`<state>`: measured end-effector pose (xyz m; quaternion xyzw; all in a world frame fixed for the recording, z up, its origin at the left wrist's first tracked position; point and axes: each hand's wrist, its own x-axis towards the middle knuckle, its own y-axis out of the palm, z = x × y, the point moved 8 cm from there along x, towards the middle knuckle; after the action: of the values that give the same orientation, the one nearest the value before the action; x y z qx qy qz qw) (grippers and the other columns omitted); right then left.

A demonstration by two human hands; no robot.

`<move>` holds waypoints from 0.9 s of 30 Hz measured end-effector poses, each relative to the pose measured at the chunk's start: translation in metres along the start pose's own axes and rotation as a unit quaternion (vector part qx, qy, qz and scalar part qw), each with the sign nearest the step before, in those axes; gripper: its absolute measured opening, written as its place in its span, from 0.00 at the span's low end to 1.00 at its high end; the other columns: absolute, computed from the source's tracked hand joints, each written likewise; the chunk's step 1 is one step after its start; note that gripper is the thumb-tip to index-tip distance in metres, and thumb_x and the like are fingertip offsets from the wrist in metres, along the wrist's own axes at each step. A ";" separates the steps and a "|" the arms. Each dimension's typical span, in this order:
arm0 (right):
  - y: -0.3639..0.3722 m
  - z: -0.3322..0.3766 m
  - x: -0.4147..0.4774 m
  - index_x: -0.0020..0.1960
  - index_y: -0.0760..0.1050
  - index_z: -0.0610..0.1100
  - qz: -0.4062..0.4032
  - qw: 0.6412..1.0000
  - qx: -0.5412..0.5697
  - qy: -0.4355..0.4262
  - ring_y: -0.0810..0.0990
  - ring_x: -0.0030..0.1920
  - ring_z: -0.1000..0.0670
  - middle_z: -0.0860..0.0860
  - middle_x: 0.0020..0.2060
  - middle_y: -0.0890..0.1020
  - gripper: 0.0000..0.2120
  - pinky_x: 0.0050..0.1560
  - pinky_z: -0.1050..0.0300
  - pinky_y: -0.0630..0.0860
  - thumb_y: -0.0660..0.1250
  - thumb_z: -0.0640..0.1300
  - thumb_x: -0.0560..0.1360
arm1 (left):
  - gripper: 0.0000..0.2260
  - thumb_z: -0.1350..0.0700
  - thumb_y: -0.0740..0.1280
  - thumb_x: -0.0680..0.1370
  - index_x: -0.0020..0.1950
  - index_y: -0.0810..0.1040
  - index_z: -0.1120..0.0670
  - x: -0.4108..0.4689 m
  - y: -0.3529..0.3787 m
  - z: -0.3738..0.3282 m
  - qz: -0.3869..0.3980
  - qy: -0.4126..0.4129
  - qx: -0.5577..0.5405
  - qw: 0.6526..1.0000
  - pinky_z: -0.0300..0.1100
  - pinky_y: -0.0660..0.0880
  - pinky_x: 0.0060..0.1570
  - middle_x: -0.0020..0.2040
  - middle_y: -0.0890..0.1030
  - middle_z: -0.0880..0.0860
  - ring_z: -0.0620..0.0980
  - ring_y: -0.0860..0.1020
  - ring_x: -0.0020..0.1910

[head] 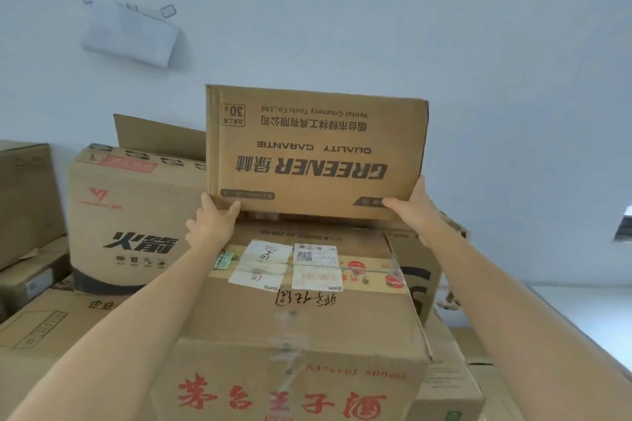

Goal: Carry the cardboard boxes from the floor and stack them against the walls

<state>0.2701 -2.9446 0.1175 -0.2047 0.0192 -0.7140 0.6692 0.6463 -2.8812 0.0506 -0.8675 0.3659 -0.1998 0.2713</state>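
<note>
Atop the stack (307,318), left hand (215,220) and right hand (415,210) grip the box (314,150) by its lower corners. This looks like the placing step; next it likely needs seating flat.

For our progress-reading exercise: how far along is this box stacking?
Done: many boxes already stand piled at the wall, like the labelled box and the black-lettered box. In hand: left hand and right hand grip the GREENER box by its lower corners atop the pile. Left: letting go; the floor is unseen, so remaining boxes are unknown.
</note>
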 end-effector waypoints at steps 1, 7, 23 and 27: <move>0.003 -0.006 0.005 0.72 0.50 0.45 -0.001 1.000 -0.012 0.005 0.67 0.66 0.46 0.47 0.67 0.66 0.36 0.67 0.49 0.66 0.69 0.39 0.73 | 0.32 0.42 0.59 0.78 0.76 0.51 0.52 0.002 0.001 -0.001 -0.001 0.004 0.013 1.000 0.57 0.62 0.65 0.70 0.68 0.59 0.63 0.62 0.69; 0.009 -0.026 0.013 0.74 0.46 0.51 -0.022 0.999 -0.023 -0.002 0.65 0.68 0.46 0.47 0.68 0.65 0.43 0.69 0.42 0.64 0.71 0.38 0.70 | 0.31 0.47 0.61 0.77 0.76 0.50 0.50 0.010 0.002 0.001 0.019 0.018 0.042 0.999 0.57 0.63 0.65 0.67 0.70 0.61 0.64 0.64 0.67; 0.011 -0.030 -0.018 0.75 0.39 0.52 -0.058 0.995 -0.077 0.039 0.64 0.69 0.40 0.41 0.70 0.62 0.47 0.68 0.40 0.64 0.69 0.43 0.71 | 0.25 0.51 0.62 0.74 0.69 0.59 0.53 0.002 -0.007 0.011 0.052 0.051 0.053 0.996 0.56 0.67 0.61 0.60 0.76 0.60 0.63 0.72 0.59; 0.009 -0.026 -0.021 0.75 0.42 0.51 -0.077 0.994 -0.068 0.035 0.65 0.67 0.39 0.40 0.69 0.63 0.45 0.68 0.39 0.65 0.69 0.43 0.70 | 0.25 0.51 0.62 0.75 0.70 0.59 0.52 -0.003 -0.013 0.013 0.056 0.056 0.039 0.996 0.56 0.68 0.61 0.62 0.75 0.60 0.63 0.71 0.61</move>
<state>0.2702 -2.9318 0.0851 -0.2259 0.0755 -0.7669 0.5959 0.6589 -2.8672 0.0485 -0.8218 0.4206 -0.2465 0.2948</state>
